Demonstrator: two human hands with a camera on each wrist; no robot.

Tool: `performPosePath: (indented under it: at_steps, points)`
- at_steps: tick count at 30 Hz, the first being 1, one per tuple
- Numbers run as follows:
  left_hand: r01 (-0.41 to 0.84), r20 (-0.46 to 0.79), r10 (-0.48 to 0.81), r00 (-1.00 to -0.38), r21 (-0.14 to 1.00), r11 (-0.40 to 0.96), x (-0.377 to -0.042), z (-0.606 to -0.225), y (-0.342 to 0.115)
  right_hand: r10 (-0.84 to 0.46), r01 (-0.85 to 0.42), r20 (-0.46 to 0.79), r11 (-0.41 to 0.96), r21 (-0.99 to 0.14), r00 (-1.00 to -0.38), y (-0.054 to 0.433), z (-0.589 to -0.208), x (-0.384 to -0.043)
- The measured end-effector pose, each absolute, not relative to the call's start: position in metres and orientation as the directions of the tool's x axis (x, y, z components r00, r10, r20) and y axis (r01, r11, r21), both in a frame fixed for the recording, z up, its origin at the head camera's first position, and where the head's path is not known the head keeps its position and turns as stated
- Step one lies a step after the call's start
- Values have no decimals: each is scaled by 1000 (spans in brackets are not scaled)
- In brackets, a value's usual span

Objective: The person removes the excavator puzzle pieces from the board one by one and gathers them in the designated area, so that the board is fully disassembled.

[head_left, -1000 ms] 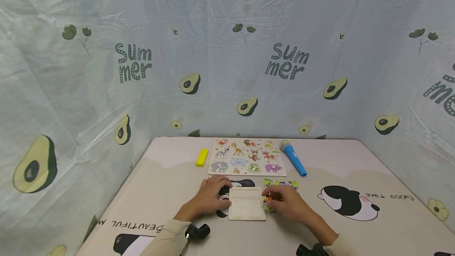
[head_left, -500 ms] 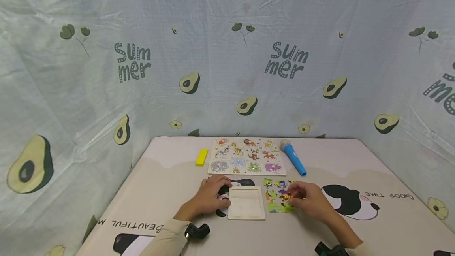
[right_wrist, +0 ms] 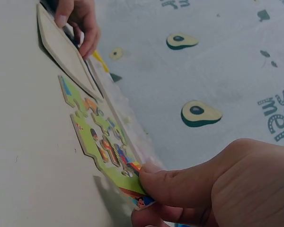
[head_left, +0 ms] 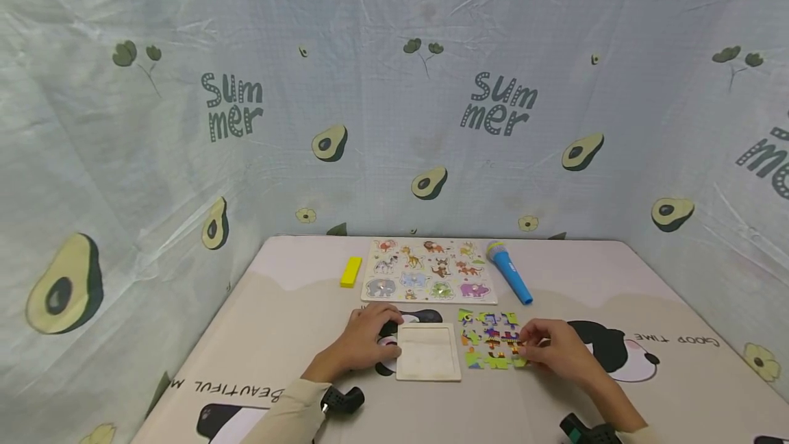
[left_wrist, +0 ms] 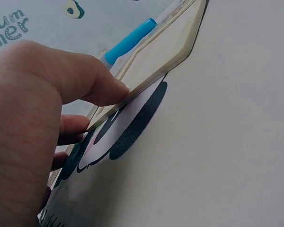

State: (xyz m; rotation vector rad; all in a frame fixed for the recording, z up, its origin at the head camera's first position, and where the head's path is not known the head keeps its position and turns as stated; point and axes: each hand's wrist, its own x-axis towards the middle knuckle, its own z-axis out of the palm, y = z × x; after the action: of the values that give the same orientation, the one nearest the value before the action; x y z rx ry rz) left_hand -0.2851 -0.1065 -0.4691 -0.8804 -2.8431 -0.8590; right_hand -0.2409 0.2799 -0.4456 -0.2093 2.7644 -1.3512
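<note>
In the head view a shallow wooden puzzle tray (head_left: 428, 353) lies bare on the table. My left hand (head_left: 368, 338) holds its left edge; the left wrist view shows the thumb (left_wrist: 106, 87) against the rim and a fingertip just beyond. To the tray's right lies a jigsaw puzzle (head_left: 491, 341) of colourful pieces, mostly green along the border, with gaps between some of them. At its right edge my right hand (head_left: 561, 351) pinches a puzzle piece (right_wrist: 141, 202) between thumb and finger, as the right wrist view shows. The fingers partly cover that piece.
Behind the tray lies a white board with animal pictures (head_left: 429, 271). A yellow block (head_left: 351, 272) is left of it, a blue toy microphone (head_left: 510, 273) right of it. Patterned cloth (head_left: 382, 101) hangs behind the table (head_left: 481, 413).
My right hand has moved rightward across the jigsaw puzzle, from beside the tray to the puzzle's right edge, uncovering the pieces. The left hand and tray have stayed put.
</note>
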Motion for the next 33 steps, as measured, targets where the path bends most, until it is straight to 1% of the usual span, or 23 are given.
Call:
performPosePath:
  at_steps: [3, 8, 14, 21, 27, 33]
  points:
    - [538, 202, 511, -835, 494, 683, -285, -469, -108, -144, -87, -4, 619, -780, -990, 281, -448, -242]
    - [535, 203, 509, -836, 503, 678, -285, -469, -109, -105, -65, -9, 685, -725, -994, 277, -448, -242]
    - [535, 206, 509, -836, 512, 672, -284, -468, -110, -100, -94, 28, 755, -648, -995, 271, -445, -240]
    - [531, 196, 509, -838, 504, 681, -285, -468, -109, -105, -118, 57, 792, -600, -993, 269, -447, -239]
    - [532, 194, 510, -838, 502, 682, -285, -468, -108, -102, -115, 55, 808, -578, -993, 270, -449, -240]
    - [531, 188, 512, -838, 494, 688, -285, -468, -109, -98, -110, 53, 796, -595, -994, 268, -447, -238]
